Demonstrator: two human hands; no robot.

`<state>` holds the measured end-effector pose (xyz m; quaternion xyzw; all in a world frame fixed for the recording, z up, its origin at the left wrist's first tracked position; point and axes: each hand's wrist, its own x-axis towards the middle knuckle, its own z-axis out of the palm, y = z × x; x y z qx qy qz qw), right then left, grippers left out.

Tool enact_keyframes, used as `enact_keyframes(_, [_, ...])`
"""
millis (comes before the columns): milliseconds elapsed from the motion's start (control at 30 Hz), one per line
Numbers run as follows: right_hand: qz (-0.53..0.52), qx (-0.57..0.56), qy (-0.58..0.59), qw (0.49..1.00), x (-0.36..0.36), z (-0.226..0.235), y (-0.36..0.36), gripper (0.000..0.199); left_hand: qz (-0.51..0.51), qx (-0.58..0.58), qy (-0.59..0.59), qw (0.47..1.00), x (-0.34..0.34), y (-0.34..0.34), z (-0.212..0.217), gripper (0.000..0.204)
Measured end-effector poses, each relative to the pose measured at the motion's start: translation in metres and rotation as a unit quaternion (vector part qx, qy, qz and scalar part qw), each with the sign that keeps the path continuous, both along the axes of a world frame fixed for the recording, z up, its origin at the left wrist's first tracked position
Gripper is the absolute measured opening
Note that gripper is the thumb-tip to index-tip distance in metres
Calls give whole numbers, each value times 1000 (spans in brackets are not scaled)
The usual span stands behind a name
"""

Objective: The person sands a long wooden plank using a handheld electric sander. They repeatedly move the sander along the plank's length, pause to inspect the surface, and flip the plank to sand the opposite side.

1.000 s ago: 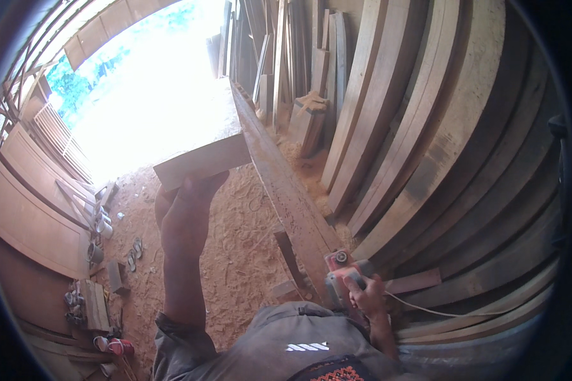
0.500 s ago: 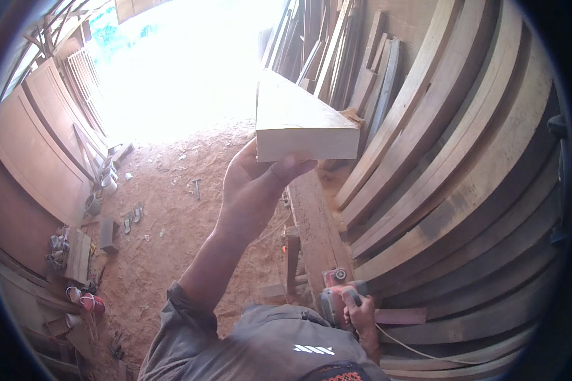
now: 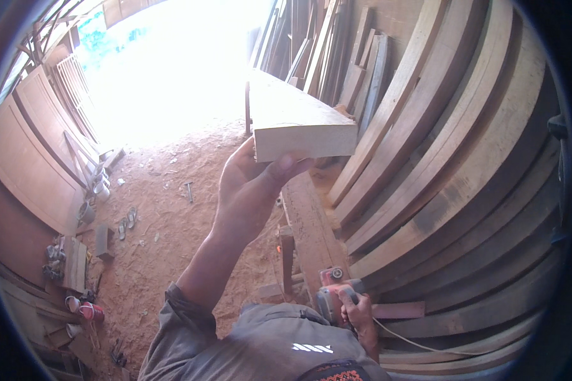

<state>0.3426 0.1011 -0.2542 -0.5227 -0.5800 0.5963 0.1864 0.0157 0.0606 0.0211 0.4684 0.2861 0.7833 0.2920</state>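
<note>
- The person's left hand (image 3: 251,190) is raised with its grip wrapped under and around the near end of a long, thick, pale sawn timber plank (image 3: 299,124); the thumb lies against the cut end face and the fingers curl beneath it.
- That plank end is lifted clear into the air, while the rest of it runs away toward the bright open doorway; I cannot see where its far end rests.
- The right hand (image 3: 357,312) is down low by the person's side, its grip pressed together around a red and grey handheld power sander (image 3: 332,297), which trails a thin pale cord (image 3: 413,343) off to the right.
- Below the raised plank lies a reddish-brown wooden beam (image 3: 311,235), which seems to serve as the worktop. The sander hangs near its close end, and I cannot tell whether it touches the wood.
- Judging by this, the plank is only being handled: its end is up, not yet set down anywhere, and the sander is on no surface of it. Its face looks pale and fairly even, but how much has been smoothed cannot be told from here.
- To the right, many long curved brown boards (image 3: 451,165) lean stacked against the wall.
- The sawdust-covered reddish floor (image 3: 165,209) has small tools and a pair of sandals scattered on it, and flat wooden panels (image 3: 25,159) lean on the left.
</note>
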Motion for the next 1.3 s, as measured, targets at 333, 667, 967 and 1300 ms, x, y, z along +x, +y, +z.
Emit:
enact_keyframes(333, [6, -48, 17, 999, 2, 0, -1, 45, -1, -35, 33, 999, 7, 19, 2, 62])
enact_keyframes(667, [-7, -59, 36, 998, 3, -7, 0, 43, -34, -7, 32, 999, 11, 26, 3, 65])
enact_keyframes(967, [-3, -58, 30, 998, 1, -3, -1, 42, 22, -60, 33, 997, 10, 20, 5, 49])
enact_keyframes(1300, [3, 32, -74, 997, 8, -11, 3, 48, 59, -36, 21, 997, -20, -20, -19, 46])
